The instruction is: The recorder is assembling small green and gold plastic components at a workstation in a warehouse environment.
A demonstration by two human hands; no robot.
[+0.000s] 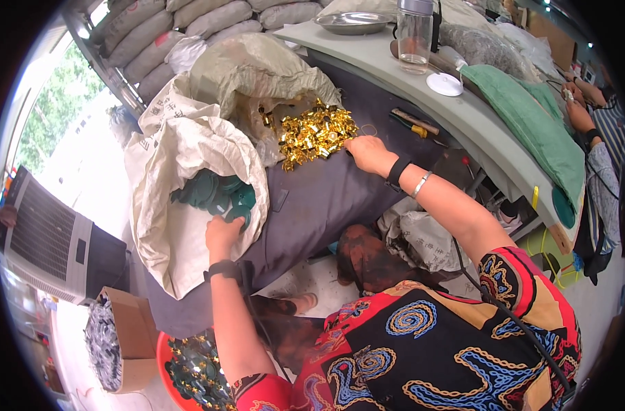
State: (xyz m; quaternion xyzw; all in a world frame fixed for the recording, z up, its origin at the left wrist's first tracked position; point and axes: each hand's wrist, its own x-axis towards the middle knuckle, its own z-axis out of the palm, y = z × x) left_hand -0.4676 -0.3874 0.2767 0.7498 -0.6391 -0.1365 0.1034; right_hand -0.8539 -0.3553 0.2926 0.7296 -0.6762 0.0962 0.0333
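My left hand [223, 236] is at the mouth of a white woven sack [189, 154], its fingers closed on a green disc among several flat dark green discs [220, 192]. My right hand [371, 154] is at the right edge of a heap of shiny gold metal pieces [314, 133]. Its fingers are pressed together, and what they hold is hidden. The gold pieces spill from a beige woven sack [258, 68] onto the dark grey cloth [312, 198] covering the work surface.
Pliers [408, 125] and another hand tool lie beyond my right hand. A glass bottle [415, 41], a white lid [444, 84] and a metal plate [353, 22] stand on the table. An orange tub [167, 366] holds assembled green-and-gold pieces. A cardboard box [136, 325] stands left; a person works far right.
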